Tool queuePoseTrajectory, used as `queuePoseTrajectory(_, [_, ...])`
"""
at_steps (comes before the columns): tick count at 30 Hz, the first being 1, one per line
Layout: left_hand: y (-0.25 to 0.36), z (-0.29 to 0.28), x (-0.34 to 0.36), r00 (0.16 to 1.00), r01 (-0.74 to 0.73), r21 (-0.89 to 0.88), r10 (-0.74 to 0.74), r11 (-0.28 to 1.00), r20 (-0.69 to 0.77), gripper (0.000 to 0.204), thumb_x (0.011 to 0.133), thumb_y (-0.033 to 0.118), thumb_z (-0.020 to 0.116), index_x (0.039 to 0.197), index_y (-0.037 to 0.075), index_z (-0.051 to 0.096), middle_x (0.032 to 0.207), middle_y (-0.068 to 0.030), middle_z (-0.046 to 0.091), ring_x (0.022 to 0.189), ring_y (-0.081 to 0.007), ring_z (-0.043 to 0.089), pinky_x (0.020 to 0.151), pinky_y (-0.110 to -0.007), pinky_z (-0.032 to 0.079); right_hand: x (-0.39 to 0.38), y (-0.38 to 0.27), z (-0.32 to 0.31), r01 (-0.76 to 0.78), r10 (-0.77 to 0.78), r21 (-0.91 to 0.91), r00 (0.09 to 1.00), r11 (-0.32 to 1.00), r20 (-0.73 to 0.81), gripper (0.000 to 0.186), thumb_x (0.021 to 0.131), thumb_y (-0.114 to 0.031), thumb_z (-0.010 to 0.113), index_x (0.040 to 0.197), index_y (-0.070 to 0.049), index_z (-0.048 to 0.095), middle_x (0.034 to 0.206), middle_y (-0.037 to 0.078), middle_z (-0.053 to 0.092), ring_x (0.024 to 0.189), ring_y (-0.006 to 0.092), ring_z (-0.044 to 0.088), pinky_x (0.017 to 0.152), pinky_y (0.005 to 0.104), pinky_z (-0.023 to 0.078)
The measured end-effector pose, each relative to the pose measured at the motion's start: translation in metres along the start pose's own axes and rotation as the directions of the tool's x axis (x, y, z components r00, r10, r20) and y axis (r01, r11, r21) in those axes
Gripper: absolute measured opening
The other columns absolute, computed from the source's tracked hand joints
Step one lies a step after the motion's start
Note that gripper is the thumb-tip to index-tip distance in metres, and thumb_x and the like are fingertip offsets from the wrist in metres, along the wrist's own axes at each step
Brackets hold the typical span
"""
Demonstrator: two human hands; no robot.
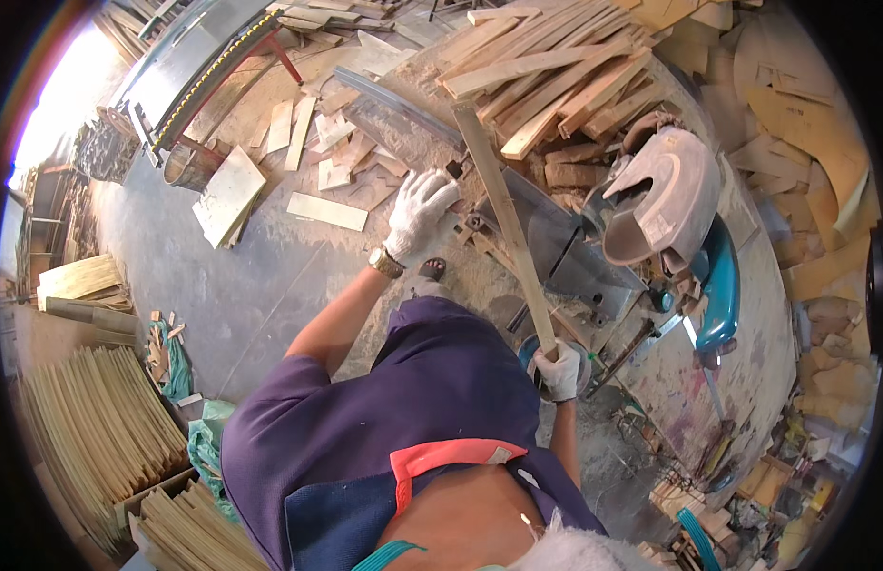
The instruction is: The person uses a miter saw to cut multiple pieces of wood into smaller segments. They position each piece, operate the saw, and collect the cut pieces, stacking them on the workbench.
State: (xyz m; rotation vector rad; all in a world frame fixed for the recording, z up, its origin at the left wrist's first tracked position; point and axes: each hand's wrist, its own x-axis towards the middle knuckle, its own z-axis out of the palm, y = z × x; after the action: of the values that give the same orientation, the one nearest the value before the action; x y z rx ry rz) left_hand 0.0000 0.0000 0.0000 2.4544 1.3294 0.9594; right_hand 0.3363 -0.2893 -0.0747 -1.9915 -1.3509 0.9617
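My right hand (559, 371), in a white knit glove, is closed around the near end of a long wooden strip (503, 205). From there the strip runs away across the grey metal base (537, 224) of a cut-off saw, its far end by a pile of boards. My left hand (421, 211), also gloved, is off the strip to its left, fingers stretched out beside a small metal fitting at the base's edge; contact cannot be made out. The saw's dusty rounded blade guard (665, 195) and teal handle (719, 290) stand right of the strip.
Stacked wooden strips (556, 71) lie beyond the saw. Loose offcuts (327, 211) cover the floor ahead, below a long machine table (199, 71). Bundled thin slats (104, 433) stand at the lower left. Cardboard and scraps (813, 285) line the right side. My sandalled foot (432, 268) is near the base.
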Motion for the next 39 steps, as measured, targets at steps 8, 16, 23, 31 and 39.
queuePoseTrajectory(8, [0.020, -0.006, 0.059, 0.874, -0.455, 0.040, 0.438, 0.890, 0.212, 0.037, 0.077, 0.017, 0.077, 0.112, 0.014, 0.064, 0.112, -0.0039, 0.065, 0.113, -0.0279, 0.061, 0.104, -0.048, 0.043, -0.021, 0.004, -0.057, 0.053, -0.135, -0.360, 0.969, 0.932, -0.206, 0.024, 0.073, -0.021, 0.079, 0.089, -0.004, 0.073, 0.077, 0.019, 0.070, 0.070, 0.0346, 0.072, 0.064, 0.0415, 0.055])
queuePoseTrajectory(16, [0.016, 0.085, 0.072, 0.797, -0.320, -0.262, 0.408, 0.910, 0.444, 0.023, 0.079, 0.021, 0.075, 0.097, 0.009, 0.068, 0.097, -0.0081, 0.067, 0.101, -0.0305, 0.064, 0.092, -0.044, 0.046, -0.019, -0.025, -0.157, -0.049, -0.176, -0.651, 0.945, 0.758, -0.276, 0.060, 0.070, -0.034, 0.089, 0.118, -0.006, 0.065, 0.108, 0.018, 0.069, 0.100, 0.0425, 0.065, 0.087, 0.0495, 0.051])
queuePoseTrajectory(23, [0.023, 0.166, 0.077, 0.914, -0.203, -0.127, 0.235, 0.971, 0.331, 0.025, 0.084, 0.031, 0.074, 0.099, 0.012, 0.070, 0.101, -0.0067, 0.068, 0.109, -0.0301, 0.062, 0.099, -0.050, 0.041, -0.003, -0.155, -0.229, 0.013, -0.343, -0.421, 0.605, 0.907, -0.718, 0.053, 0.094, -0.037, 0.075, 0.131, 0.000, 0.063, 0.126, 0.020, 0.067, 0.117, 0.0345, 0.065, 0.102, 0.0429, 0.050])
queuePoseTrajectory(31, [-0.007, 0.181, 0.073, 0.978, -0.123, -0.050, 0.129, 0.991, 0.161, 0.026, 0.082, 0.033, 0.078, 0.096, 0.012, 0.071, 0.102, -0.0077, 0.071, 0.104, -0.0291, 0.065, 0.099, -0.050, 0.039, 0.059, -0.279, -0.245, 0.164, -0.433, -0.624, 0.848, 0.764, -0.307, 0.051, 0.100, -0.037, 0.065, 0.137, -0.003, 0.059, 0.127, 0.024, 0.068, 0.115, 0.0386, 0.067, 0.101, 0.0425, 0.052])
queuePoseTrajectory(39, [-0.026, 0.182, 0.078, 0.978, 0.066, -0.066, -0.052, 0.996, 0.203, 0.063, 0.075, 0.035, 0.084, 0.125, 0.009, 0.057, 0.117, -0.0119, 0.062, 0.114, -0.0330, 0.060, 0.106, -0.056, 0.039, 0.100, -0.291, -0.269, -0.165, 0.012, -0.626, 0.970, 0.762, -0.241, 0.076, 0.092, -0.046, 0.062, 0.153, -0.005, 0.044, 0.144, 0.021, 0.058, 0.127, 0.0333, 0.057, 0.108, 0.0397, 0.044])
